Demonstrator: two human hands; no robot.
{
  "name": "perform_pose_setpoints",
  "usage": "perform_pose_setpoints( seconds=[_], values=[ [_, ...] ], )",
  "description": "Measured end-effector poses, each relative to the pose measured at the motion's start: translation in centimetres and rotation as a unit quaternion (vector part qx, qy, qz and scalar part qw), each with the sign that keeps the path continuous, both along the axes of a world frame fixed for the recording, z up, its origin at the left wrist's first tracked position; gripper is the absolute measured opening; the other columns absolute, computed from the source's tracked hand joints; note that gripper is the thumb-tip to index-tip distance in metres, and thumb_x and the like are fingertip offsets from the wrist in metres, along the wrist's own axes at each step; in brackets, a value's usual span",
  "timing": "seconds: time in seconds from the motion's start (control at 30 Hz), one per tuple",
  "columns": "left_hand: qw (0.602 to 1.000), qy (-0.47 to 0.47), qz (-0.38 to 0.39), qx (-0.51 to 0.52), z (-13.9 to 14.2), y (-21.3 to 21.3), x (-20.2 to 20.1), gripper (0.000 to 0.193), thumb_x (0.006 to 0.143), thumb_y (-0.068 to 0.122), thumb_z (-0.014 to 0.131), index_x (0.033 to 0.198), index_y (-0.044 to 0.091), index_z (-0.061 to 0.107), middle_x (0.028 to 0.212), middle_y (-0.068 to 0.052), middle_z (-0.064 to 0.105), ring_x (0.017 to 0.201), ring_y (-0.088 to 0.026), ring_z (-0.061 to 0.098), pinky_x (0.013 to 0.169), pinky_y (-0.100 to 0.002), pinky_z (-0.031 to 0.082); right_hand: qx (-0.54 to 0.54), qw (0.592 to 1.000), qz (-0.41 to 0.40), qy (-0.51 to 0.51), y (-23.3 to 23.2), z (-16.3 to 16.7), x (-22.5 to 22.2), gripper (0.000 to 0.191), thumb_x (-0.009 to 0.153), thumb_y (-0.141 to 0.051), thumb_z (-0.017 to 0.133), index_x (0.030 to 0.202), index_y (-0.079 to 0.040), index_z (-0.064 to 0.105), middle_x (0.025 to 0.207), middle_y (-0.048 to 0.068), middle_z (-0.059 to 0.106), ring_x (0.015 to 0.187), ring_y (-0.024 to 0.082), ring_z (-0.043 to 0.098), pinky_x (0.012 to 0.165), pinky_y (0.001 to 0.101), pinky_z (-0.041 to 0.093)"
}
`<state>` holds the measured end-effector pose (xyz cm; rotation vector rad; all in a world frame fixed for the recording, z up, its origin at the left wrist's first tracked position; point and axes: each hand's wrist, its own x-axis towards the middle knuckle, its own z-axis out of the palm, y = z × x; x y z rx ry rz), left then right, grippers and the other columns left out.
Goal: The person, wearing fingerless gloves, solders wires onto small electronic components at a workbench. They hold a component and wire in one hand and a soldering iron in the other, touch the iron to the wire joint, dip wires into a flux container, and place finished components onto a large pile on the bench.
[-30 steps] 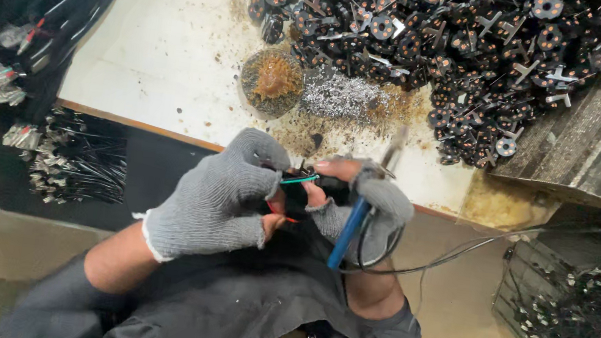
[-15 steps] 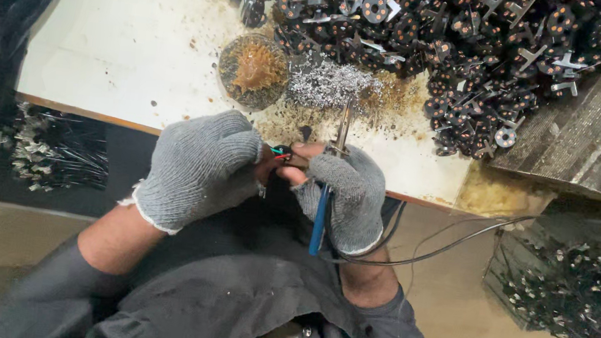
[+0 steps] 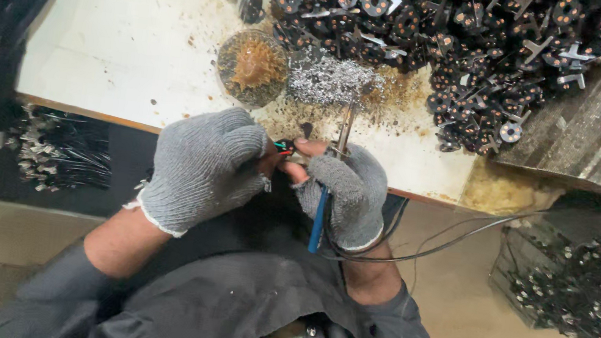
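We had our left hand (image 3: 203, 166) pinched on a small wired part (image 3: 284, 146) at the table (image 3: 118, 39) edge and our right hand (image 3: 344, 190) closed round a blue-handled iron (image 3: 320, 213); judging by the pile (image 3: 446, 42), many parts remained.

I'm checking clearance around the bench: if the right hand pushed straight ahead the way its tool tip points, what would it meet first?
Probably the grey heap of metal shavings on the white tabletop. The right hand aims its blue-handled soldering iron up-frame at it; how high the tip sits is unclear.
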<state>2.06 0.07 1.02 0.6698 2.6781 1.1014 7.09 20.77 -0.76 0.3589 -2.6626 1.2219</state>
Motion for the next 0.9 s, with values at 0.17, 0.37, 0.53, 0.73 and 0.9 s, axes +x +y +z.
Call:
perform_pose_setpoints(
  seconds=[0.17,0.37,0.53,0.73,0.9],
  values=[
    [1.0,0.008,-0.007,-0.001,0.1,-0.2,0.1,0.018,0.084,0.026,0.08,0.082,0.016,0.065,0.078,-0.007,0.059,0.071,-0.031,0.063,0.058,-0.045,0.046,-0.034,0.998,-0.043,-0.033,-0.6,-0.5,0.1,0.021,0.087,-0.004,0.085,0.104,-0.007,0.074,0.095,0.009,0.076,0.084,0.025,0.078,0.074,0.0351,0.063],
    [1.0,0.015,-0.002,0.0,-0.1,0.2,0.2,0.017,0.083,0.024,0.079,0.082,0.016,0.065,0.076,-0.006,0.058,0.069,-0.031,0.063,0.058,-0.045,0.046,0.01,1.0,-0.001,0.013,0.0,-0.2,0.1,0.025,0.084,-0.01,0.087,0.103,-0.009,0.072,0.099,0.011,0.076,0.089,0.03,0.076,0.08,0.0386,0.061],
    [0.999,0.029,0.011,-0.023,-0.3,0.5,0.4,0.017,0.081,0.022,0.079,0.079,0.016,0.063,0.076,-0.007,0.058,0.069,-0.031,0.063,0.057,-0.045,0.046,-0.013,1.0,-0.005,0.026,-0.5,0.1,-0.3,0.025,0.089,-0.011,0.087,0.107,-0.009,0.071,0.101,0.011,0.076,0.091,0.028,0.076,0.082,0.0362,0.062],
    [0.999,0.033,0.006,-0.032,-0.4,0.5,0.3,0.02,0.08,0.025,0.08,0.078,0.016,0.062,0.075,-0.007,0.057,0.067,-0.031,0.062,0.056,-0.045,0.045,0.009,0.998,0.023,-0.059,0.2,1.3,-0.4,0.023,0.093,-0.022,0.082,0.11,-0.009,0.073,0.097,0.008,0.076,0.081,0.028,0.072,0.075,0.0369,0.056],
    [0.998,0.043,0.007,-0.038,-0.4,0.6,0.3,0.023,0.081,0.029,0.08,0.077,0.016,0.062,0.073,-0.008,0.056,0.065,-0.031,0.061,0.055,-0.045,0.044,0.039,0.99,0.06,-0.124,2.3,3.0,0.2,0.041,0.085,-0.041,0.08,0.105,-0.007,0.069,0.105,0.01,0.078,0.078,0.029,0.07,0.073,0.0382,0.053]
  ],
)
